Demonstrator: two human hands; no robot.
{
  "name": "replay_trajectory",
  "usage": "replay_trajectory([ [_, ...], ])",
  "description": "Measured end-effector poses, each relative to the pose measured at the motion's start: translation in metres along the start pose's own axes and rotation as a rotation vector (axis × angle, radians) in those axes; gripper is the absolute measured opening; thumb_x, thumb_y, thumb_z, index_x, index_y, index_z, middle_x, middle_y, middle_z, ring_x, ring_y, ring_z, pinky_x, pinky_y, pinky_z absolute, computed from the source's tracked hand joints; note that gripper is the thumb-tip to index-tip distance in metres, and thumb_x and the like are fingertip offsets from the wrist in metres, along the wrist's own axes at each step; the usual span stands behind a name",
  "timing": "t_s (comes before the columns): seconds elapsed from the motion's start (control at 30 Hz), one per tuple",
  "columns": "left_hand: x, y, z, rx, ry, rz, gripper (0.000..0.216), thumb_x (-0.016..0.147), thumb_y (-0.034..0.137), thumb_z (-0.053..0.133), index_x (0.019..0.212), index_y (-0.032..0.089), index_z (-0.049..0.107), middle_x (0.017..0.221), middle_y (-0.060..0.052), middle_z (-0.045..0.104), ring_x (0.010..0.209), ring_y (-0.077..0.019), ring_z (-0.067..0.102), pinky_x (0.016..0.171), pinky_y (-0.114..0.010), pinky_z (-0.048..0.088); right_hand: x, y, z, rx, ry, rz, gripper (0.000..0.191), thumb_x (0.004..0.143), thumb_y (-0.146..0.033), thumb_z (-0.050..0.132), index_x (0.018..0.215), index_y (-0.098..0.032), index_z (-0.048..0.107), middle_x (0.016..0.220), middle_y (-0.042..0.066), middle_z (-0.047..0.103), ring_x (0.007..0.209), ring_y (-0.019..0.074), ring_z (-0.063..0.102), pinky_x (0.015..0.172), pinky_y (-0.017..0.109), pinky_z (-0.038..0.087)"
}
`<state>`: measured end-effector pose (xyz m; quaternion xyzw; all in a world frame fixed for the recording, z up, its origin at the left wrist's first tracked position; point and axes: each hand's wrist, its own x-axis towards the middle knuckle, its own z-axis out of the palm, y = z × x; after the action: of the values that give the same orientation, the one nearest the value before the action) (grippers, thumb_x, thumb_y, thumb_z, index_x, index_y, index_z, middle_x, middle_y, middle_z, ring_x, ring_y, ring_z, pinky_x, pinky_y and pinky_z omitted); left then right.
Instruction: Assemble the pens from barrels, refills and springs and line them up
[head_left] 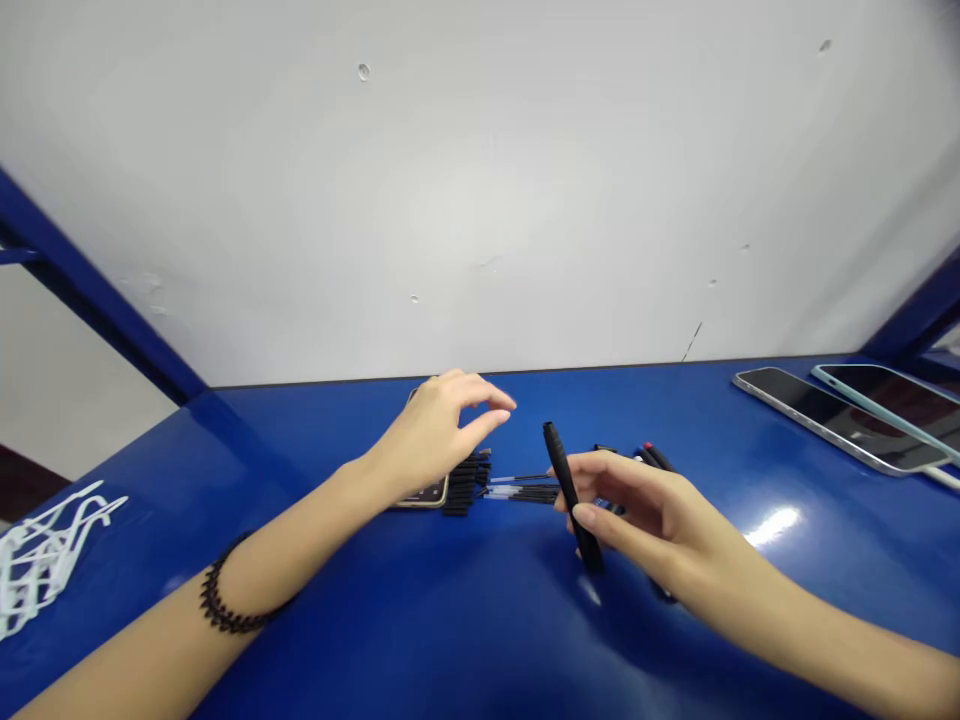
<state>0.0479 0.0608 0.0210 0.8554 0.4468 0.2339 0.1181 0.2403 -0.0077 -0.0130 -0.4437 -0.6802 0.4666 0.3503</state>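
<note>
My right hand [637, 515] grips a black pen [570, 500] between thumb and fingers, its tip pointing up and away. Behind that hand lie more pens with red and black ends [654, 457]. My left hand [442, 430] hovers with fingers loosely curled and apart, holding nothing, just above a row of black pen caps [466, 482] and some thin pen refills [525, 490]. A phone-like device [427, 492] lies partly hidden under the left hand. A black spiral band is on my left wrist.
The blue table [480, 620] meets a white wall at the back. Two phones [840, 415] lie face up at the far right. A white wire mesh object [45, 550] sits at the left edge. Blue frame struts rise on both sides.
</note>
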Motion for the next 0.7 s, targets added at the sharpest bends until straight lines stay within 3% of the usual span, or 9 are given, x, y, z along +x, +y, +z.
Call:
replay_trajectory([
  [0.1,0.012,-0.012,0.003,0.282,-0.177,0.012,0.018,0.077,0.020,0.051,0.070,0.019,0.068,0.078,-0.004,0.068,0.081,-0.0214,0.058,0.077,-0.033,0.039,0.000,0.001,-0.002,0.003,0.003,0.004,0.016,0.082,-0.029,0.047,0.093,-0.022,0.055,0.078,0.001,0.052,0.074,0.0148,0.051,0.065,0.024,0.045],
  [0.3,0.026,-0.020,0.013,0.324,-0.327,-0.013,0.011,0.066,0.017,0.059,0.059,0.019,0.067,0.061,-0.003,0.067,0.060,-0.0184,0.060,0.064,-0.028,0.039,0.001,0.004,-0.005,0.042,-0.005,0.010,0.015,0.082,-0.028,0.048,0.093,-0.021,0.056,0.079,0.001,0.054,0.075,0.0151,0.053,0.064,0.024,0.046],
  [0.5,0.029,-0.020,0.019,0.330,-0.316,0.013,0.016,0.068,0.012,0.051,0.061,0.017,0.064,0.064,-0.004,0.064,0.063,-0.0183,0.058,0.064,-0.028,0.039,0.000,0.002,-0.006,0.060,-0.012,0.024,0.016,0.082,-0.027,0.049,0.095,-0.021,0.056,0.085,0.002,0.056,0.081,0.0163,0.054,0.068,0.026,0.046],
  [0.7,0.014,0.000,0.003,0.127,-0.231,0.003,0.019,0.082,0.024,0.042,0.082,0.018,0.060,0.082,-0.002,0.064,0.077,-0.0168,0.059,0.066,-0.026,0.043,-0.001,0.007,0.000,0.112,-0.065,0.012,0.015,0.084,-0.026,0.047,0.095,-0.020,0.055,0.081,0.001,0.053,0.076,0.0145,0.052,0.065,0.025,0.046],
])
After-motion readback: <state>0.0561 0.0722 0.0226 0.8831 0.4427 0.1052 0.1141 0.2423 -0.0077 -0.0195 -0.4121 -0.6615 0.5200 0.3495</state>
